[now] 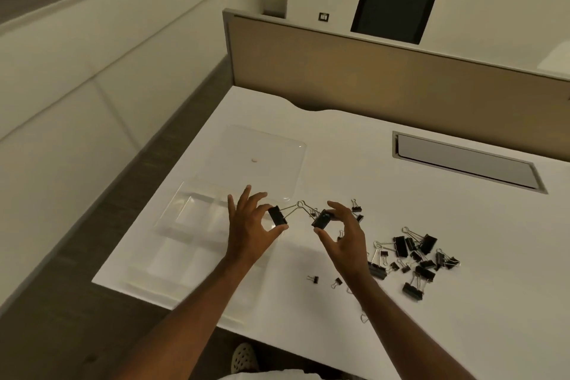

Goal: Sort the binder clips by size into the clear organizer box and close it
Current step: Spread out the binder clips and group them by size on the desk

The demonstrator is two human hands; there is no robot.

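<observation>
One large binder clip [277,215] is pinched in the left hand [249,225], another [320,219] in the right hand [345,234]; placement in the organizer box [185,225] at the desk's left edge is judged next.

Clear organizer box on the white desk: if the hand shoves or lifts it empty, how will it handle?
The clear plastic organizer box looks thin-walled and holds no clips, so probably light and apt to skid on the smooth white desk. Its open clear lid lies flat behind, so lifting one edge may let it flop. Walls likely flex a little.
</observation>
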